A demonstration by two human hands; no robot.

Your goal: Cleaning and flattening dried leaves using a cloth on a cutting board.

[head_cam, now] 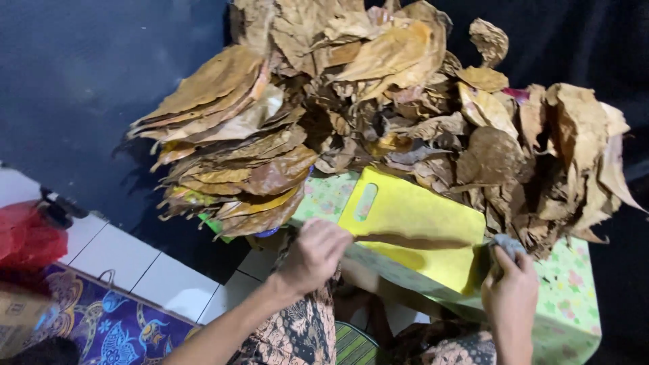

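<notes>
A long brown dried leaf [412, 241] lies across a yellow plastic bag with a cut-out handle [405, 216]. My left hand [312, 255] pinches the leaf's left end. My right hand [508, 287] presses a small grey cloth [506, 245] against the leaf's right end. Both hands are over a green floral-patterned box [571, 297] on which the yellow bag rests. Behind the bag rises a big heap of dried brown leaves [399, 108], with a neater stack of flat leaves [230, 155] at the left.
White floor tiles [115, 253] and a purple patterned cloth [115, 324] lie at the lower left, beside a red plastic bag [27, 236]. A dark wall [81, 81] stands behind. My batik-patterned clothing [304, 334] fills the bottom centre.
</notes>
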